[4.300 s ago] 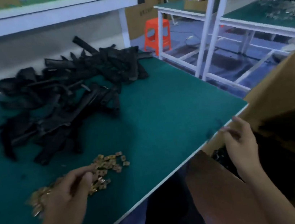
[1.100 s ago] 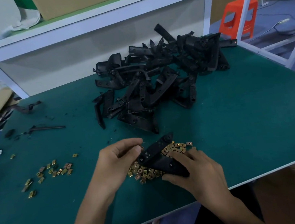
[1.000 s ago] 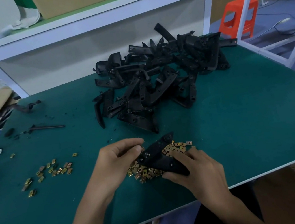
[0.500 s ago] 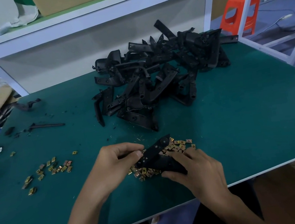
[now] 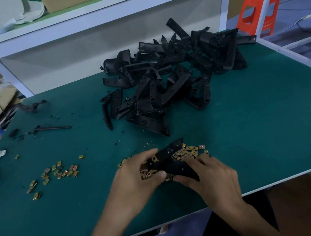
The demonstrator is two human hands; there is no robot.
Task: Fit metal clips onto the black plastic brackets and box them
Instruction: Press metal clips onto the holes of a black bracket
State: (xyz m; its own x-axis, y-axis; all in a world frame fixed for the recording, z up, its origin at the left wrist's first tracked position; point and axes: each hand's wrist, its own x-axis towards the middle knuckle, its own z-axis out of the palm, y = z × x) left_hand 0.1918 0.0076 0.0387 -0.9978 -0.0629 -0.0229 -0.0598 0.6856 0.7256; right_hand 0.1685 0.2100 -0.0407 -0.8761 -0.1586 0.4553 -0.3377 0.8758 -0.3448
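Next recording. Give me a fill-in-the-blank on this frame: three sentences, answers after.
1. The left hand and right hand together hold one black plastic ____ over a pile of metal clips.
2. A smaller scatter of clips lies to the person's ____ of that pile.
3. The cardboard box sits below the table edge on the person's ____ side.
Missing words: bracket; left; right.
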